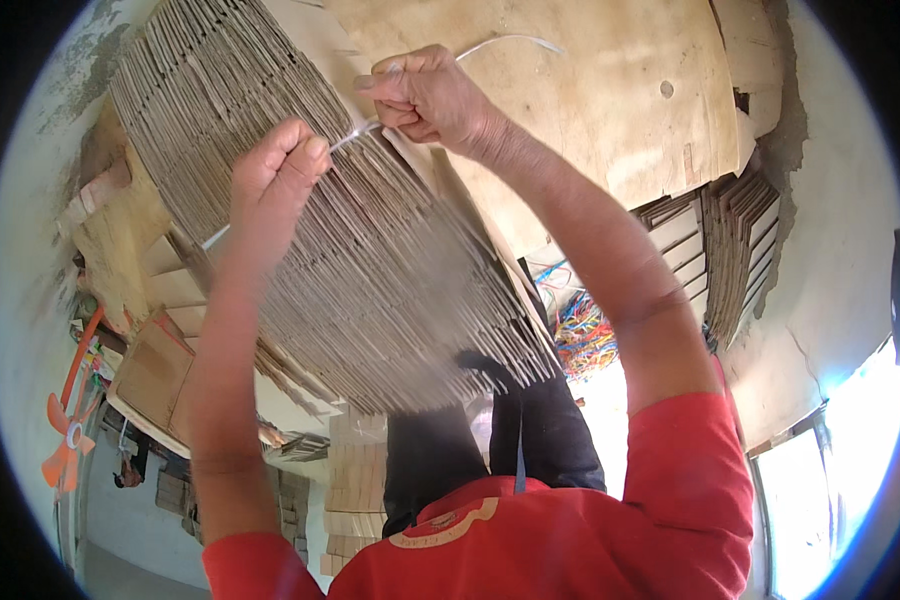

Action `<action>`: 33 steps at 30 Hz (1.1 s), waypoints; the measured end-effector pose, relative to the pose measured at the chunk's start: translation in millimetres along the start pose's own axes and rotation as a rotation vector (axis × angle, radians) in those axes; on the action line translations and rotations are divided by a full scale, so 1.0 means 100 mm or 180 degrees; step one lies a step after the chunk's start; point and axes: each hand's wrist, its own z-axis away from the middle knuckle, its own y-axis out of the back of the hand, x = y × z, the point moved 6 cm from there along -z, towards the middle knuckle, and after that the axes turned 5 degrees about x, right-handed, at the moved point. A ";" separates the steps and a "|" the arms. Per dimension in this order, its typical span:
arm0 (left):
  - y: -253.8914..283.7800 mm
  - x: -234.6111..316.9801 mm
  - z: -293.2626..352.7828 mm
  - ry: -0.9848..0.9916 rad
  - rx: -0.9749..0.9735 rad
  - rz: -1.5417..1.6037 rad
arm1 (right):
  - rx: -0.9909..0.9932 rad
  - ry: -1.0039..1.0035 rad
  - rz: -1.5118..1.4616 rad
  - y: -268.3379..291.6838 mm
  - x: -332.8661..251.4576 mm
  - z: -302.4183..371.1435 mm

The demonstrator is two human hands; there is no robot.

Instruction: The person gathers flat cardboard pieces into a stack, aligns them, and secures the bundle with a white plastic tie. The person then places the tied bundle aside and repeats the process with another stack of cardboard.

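A large bundle of flat cardboard pieces (390, 270), packed edge-up in tight rows, lies in front of me. Over it my left hand (275, 175) is closed, pinching a thin white strap (355, 134). My right hand (425, 98) grips the same strap in a fist, a little farther off and to the right. The strap stretches short and taut between the two hands. A loose white end curves out past the right hand, over the brown sheet. Another bit of strap shows at the bundle's left side, below my left wrist.
A broad brown cardboard sheet (590, 110) spreads beyond the bundle. More folded cardboard (735, 245) leans by the right wall. Colourful straps (585, 335) lie in a heap at the right. An orange fan (70, 440) and an open carton (150, 375) stand at the left.
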 end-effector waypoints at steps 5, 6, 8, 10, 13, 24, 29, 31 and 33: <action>-0.02 -0.01 -0.04 0.0266 -0.0073 0.0277 | -0.0107 0.0049 -0.0783 0.15 0.00 -0.01; -0.03 0.00 -0.04 0.0233 -0.0042 0.0322 | -0.0160 0.0168 -0.0147 0.20 -0.06 0.04; -0.04 0.02 -0.03 0.0172 0.0022 0.0413 | -0.0267 0.0405 0.1123 0.25 -0.16 0.10; -0.04 0.03 -0.06 0.0103 -0.0014 0.0483 | -0.0179 0.1691 0.2556 0.24 -0.29 0.14; -0.04 0.04 -0.04 0.0205 0.0001 0.0499 | -0.0402 0.1687 0.1648 0.23 -0.28 0.15; -0.01 0.00 -0.02 0.0244 0.0119 0.0500 | -0.0386 0.0047 -0.0163 -0.11 -0.12 0.05; 0.06 -0.11 -0.03 0.0373 -0.0005 0.0984 | -0.0346 -0.0002 -0.0394 -0.08 0.03 -0.04; 0.05 0.02 -0.04 0.0352 0.0063 0.0880 | -0.0123 -0.0014 -0.0371 -0.05 0.04 -0.06; -0.11 0.24 -0.08 0.0223 0.0189 0.0474 | 0.0233 -0.0156 -0.0385 -0.05 0.07 -0.06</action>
